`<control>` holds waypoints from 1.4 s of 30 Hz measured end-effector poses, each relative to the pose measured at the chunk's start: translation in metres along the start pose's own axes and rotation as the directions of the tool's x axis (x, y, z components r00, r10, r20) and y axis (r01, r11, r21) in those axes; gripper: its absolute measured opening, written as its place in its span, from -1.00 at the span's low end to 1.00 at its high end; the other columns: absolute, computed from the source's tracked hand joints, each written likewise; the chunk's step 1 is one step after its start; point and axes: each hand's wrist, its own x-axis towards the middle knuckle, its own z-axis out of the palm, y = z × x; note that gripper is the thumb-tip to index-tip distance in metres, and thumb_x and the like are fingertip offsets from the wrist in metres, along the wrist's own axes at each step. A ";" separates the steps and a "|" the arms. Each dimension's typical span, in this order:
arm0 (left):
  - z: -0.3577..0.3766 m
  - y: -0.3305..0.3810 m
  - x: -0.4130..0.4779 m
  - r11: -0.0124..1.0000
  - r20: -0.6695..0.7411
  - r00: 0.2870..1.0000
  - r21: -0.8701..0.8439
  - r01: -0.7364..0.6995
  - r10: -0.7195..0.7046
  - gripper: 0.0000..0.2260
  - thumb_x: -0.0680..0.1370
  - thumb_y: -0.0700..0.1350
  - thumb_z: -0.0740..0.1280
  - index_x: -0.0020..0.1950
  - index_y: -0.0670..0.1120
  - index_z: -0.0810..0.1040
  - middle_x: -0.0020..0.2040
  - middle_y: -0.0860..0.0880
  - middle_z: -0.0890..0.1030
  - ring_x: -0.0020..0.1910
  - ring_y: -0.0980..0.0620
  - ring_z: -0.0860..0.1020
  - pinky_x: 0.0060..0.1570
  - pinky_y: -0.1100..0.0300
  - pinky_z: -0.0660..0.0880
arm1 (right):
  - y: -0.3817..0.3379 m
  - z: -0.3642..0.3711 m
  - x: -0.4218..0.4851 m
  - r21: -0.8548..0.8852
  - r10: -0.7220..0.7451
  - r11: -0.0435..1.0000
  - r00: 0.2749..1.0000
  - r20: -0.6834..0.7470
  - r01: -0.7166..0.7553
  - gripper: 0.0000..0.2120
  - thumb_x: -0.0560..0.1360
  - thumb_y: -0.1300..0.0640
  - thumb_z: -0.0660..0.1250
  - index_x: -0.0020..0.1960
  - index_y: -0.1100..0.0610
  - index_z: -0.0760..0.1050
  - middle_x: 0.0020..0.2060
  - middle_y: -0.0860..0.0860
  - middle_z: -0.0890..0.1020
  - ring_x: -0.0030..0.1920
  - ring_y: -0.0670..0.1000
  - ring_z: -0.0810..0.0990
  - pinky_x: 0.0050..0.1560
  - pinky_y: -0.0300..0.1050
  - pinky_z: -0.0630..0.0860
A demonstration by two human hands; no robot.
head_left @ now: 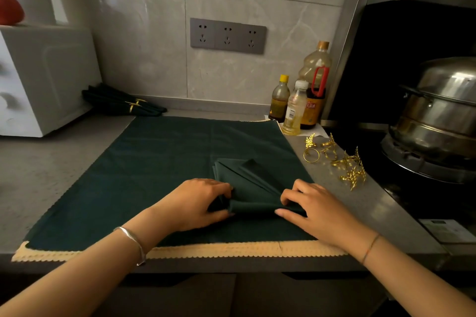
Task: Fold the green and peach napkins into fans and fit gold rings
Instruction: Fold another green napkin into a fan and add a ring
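A dark green napkin, partly pleated, lies on top of a flat green napkin spread over a peach napkin, whose scalloped edge shows at the counter front. My left hand pinches the left end of the pleated fold. My right hand pinches its right end. Several gold leaf-shaped rings lie on the counter to the right. Green fans fitted with gold rings lie at the back left.
Three bottles stand at the back right of the counter. A steel steamer pot sits on the stove to the right. A white appliance stands at the left. Wall sockets are behind.
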 end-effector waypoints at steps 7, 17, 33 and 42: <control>0.004 -0.008 0.020 0.970 -0.086 0.985 -0.205 0.128 -0.148 -0.74 0.55 0.16 0.22 -0.16 0.02 0.53 -0.15 0.17 0.49 -0.14 0.19 0.48 -0.07 0.21 0.49 | 0.005 0.002 0.016 0.199 0.139 0.972 0.988 -0.063 -0.124 -0.75 0.47 -0.16 0.30 -0.21 0.01 0.51 -0.23 -0.09 0.45 -0.24 -0.15 0.46 -0.26 -0.33 0.34; 0.017 -0.005 0.041 0.994 -0.145 0.984 0.007 0.110 -0.108 -0.48 0.64 0.06 0.08 0.55 0.15 -0.06 0.55 0.10 0.07 0.50 0.05 0.09 0.45 0.14 0.00 | 0.005 0.009 0.024 0.195 0.122 0.974 0.992 -0.010 -0.118 -0.61 0.55 -0.07 0.23 0.37 -0.11 0.37 -0.15 -0.13 0.36 -0.16 -0.20 0.39 -0.18 -0.37 0.35; 0.027 -0.018 0.055 0.982 0.096 0.987 -0.133 0.137 -0.125 -0.59 0.68 -0.02 -0.01 0.54 0.06 0.08 0.54 0.12 0.09 0.53 0.11 -0.01 0.45 0.21 -0.16 | -0.012 0.004 0.029 -0.057 -0.153 0.986 0.986 0.067 0.157 -0.46 0.61 -0.13 0.07 0.52 -0.14 -0.02 0.51 -0.14 0.10 0.46 -0.13 0.15 0.39 -0.30 0.03; 0.019 -0.018 0.058 0.967 0.114 0.981 -0.185 0.176 -0.157 -0.60 0.66 0.00 0.07 0.51 0.11 0.19 0.51 0.15 0.18 0.51 0.13 0.08 0.48 0.11 -0.06 | -0.026 0.005 0.047 -0.303 -0.120 0.936 0.972 0.203 0.179 -0.41 0.60 0.29 0.10 0.54 0.07 -0.05 0.54 0.02 0.02 0.47 0.04 0.20 0.34 -0.07 0.33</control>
